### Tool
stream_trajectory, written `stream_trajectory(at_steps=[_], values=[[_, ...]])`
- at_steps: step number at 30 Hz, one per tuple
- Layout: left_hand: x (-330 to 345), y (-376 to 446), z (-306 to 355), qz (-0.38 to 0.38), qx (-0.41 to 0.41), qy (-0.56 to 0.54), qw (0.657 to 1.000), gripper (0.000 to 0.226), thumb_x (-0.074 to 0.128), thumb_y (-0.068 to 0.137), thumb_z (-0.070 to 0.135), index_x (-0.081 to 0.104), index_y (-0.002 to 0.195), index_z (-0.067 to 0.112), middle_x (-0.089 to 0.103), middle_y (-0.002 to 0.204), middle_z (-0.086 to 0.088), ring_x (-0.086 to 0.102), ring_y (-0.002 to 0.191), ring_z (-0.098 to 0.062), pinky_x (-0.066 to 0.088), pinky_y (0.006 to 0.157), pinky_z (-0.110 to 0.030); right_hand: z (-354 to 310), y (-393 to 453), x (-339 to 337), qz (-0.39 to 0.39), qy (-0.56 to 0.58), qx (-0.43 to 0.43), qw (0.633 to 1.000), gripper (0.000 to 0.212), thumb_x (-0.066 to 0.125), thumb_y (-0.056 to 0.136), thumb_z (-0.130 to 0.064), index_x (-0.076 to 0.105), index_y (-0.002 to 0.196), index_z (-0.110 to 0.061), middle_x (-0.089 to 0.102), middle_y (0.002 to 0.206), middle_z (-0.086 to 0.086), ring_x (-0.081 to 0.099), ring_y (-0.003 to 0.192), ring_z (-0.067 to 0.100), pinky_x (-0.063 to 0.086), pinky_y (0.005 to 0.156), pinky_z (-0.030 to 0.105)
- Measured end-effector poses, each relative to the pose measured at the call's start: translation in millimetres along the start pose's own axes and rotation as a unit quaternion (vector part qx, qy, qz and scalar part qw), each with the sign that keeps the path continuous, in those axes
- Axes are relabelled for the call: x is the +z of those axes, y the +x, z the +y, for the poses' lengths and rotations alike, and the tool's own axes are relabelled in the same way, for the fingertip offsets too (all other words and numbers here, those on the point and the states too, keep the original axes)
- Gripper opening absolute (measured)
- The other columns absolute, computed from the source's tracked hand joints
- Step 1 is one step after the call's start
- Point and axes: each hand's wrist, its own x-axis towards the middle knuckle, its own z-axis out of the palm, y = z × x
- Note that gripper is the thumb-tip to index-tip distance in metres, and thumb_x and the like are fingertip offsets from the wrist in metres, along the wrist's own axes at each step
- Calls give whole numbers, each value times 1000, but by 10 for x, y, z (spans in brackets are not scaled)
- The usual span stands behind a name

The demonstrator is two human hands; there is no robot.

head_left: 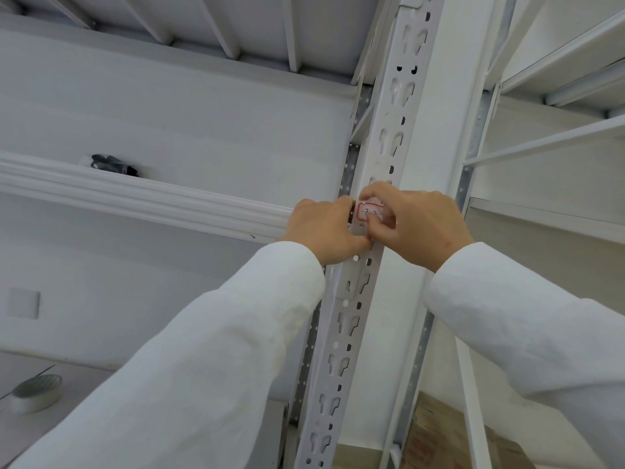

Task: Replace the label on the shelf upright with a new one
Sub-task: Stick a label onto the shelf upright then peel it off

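A white slotted shelf upright (pixel 389 130) runs from the bottom middle up to the top of the view. A small white label with a red border (pixel 367 210) sits on its face at mid height. My left hand (pixel 324 230) grips the upright's left edge beside the label, fingertips at the label's left end. My right hand (pixel 416 225) is on the label from the right, index finger curled over its top and thumb on its lower part. Much of the label is hidden by my fingers.
A white shelf beam (pixel 142 194) runs left from the upright, with a dark bundle (pixel 113 164) lying on that shelf. A roll of tape (pixel 35 392) lies on the lower left shelf. A cardboard box (pixel 446 438) stands at the bottom right. Bracing bars (pixel 548 140) cross on the right.
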Motion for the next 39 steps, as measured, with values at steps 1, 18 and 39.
stream_trajectory(at_steps=[1, 18, 39], values=[[-1, -1, 1, 0, 2, 1, 1000, 27, 51, 84, 44, 41, 93, 20, 59, 86, 3, 50, 79, -22, 27, 79, -29, -5, 2, 0, 0, 0, -1, 1000, 20, 56, 82, -25, 62, 102, -25, 64, 64, -1, 56, 56, 29, 43, 53, 30], [34, 12, -16, 8, 5, 6, 1000, 29, 48, 85, 47, 45, 94, 19, 62, 83, 2, 55, 80, -23, 33, 84, -31, 2, -3, -15, -33, 5, 39, 999, 13, 50, 85, -27, 56, 93, -19, 57, 60, -3, 55, 59, 33, 39, 56, 30], [-7, -10, -4, -5, 9, 11, 1000, 25, 46, 86, 43, 39, 91, 20, 64, 89, -1, 54, 81, -23, 31, 83, -31, -53, 174, -60, -89, -36, 13, 995, 18, 45, 90, -32, 53, 102, -22, 55, 69, 3, 47, 61, 27, 33, 58, 29]])
